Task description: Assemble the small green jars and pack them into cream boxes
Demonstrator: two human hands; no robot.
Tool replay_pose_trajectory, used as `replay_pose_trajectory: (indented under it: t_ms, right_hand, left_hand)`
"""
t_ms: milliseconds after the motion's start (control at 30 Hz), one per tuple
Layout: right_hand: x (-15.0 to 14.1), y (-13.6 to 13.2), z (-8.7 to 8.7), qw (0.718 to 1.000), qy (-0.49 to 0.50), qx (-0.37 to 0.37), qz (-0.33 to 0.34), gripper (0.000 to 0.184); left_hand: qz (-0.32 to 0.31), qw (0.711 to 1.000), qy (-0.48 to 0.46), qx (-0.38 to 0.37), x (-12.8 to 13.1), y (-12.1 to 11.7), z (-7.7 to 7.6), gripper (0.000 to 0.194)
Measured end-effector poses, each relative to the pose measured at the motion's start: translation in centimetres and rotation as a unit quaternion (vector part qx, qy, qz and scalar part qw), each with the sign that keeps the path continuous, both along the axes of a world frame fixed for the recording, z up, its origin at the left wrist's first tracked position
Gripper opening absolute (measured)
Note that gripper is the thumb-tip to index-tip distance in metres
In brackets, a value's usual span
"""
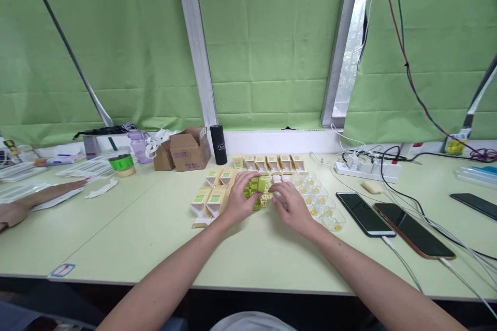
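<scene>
My left hand (241, 197) is closed on a glossy yellow-green plastic piece (258, 184), thumb and fingers at its sides. More green pieces show partly below it, overlapped by the hand. Small pale-yellow parts (268, 197) lie between my two hands. My right hand (292, 206) is just right of them, palm down, with curled fingers and a gap between thumb and forefinger. Beside it stand several clear plastic cups (320, 200) with yellow centres. Open cream boxes with green squares (214, 199) stand left of my left hand. Two pale pink pieces (281, 178) sit behind my right hand.
Behind the hands runs a row of small boxes (273, 163). Farther back are a cardboard box (190, 151) and a black bottle (218, 145). Two phones (365, 214) with cables and a power strip (367, 169) lie right. At far left another person's arm (42, 196) rests on the table.
</scene>
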State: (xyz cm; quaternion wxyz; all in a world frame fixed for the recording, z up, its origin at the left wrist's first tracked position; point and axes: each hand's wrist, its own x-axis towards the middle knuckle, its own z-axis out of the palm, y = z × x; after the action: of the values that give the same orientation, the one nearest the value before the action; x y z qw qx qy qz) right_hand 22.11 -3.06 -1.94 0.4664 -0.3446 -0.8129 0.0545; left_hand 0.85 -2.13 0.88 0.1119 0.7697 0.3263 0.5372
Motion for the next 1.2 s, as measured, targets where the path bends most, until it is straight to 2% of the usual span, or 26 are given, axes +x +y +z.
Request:
replay_pose_trajectory:
  t_ms: [133, 267, 567, 700, 867, 1033, 1200]
  right_hand:
    - [-0.4, -0.6, 0.1, 0.990, -0.144, 0.003, -0.006, 0.027]
    - [-0.6, -1.1, 0.1, 0.974, -0.224, 0.007, -0.010, 0.029]
    - [-0.8, -1.1, -0.2, 0.953, -0.303, 0.011, -0.017, 0.027]
    - [-0.8, -1.0, -0.2, 0.950, -0.311, 0.016, -0.020, 0.035]
    - [-0.6, -0.6, -0.2, 0.968, -0.249, 0.027, -0.023, 0.033]
    - [-0.2, 0.2, -0.4, 0.994, -0.099, 0.027, -0.022, 0.020]
    - [-0.2, -0.1, 0.1, 0.999, 0.031, 0.015, -0.018, 0.018]
  left_hand:
    - [-0.023, 0.992, -0.091, -0.081, -0.1, 0.9, -0.3, 0.049]
    - [-0.077, 0.980, -0.137, -0.118, -0.1, 1.6, -0.6, 0.051]
    - [-0.142, 0.950, -0.203, -0.190, -0.3, 2.1, -1.2, 0.056]
    - [-0.164, 0.936, -0.223, -0.218, -0.2, 1.9, -1.2, 0.059]
    - [-0.164, 0.929, -0.232, -0.236, -0.2, 1.6, -1.0, 0.059]
    - [-0.169, 0.925, -0.235, -0.245, -0.1, 1.4, -0.9, 0.062]
    - [-0.182, 0.922, -0.230, -0.253, 0.0, 1.2, -0.7, 0.074]
